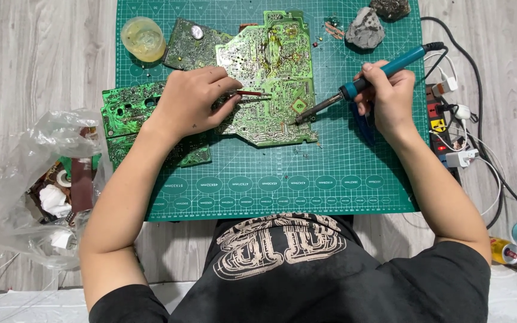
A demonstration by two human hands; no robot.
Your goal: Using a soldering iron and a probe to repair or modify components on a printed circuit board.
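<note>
Soldering iron [363, 84] clamped pen-style in my right hand [387, 96], tip on the green circuit board [270, 78] leftward; left hand [189, 98] pinches red-handled tweezers [249, 93], pressing the board steady.

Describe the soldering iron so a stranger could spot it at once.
Start at the green cutting mat on the grey wood floor. On its right side, the right hand holds the soldering iron, tip at the large circuit board. Its teal handle and trailing black cord set it apart.
</note>
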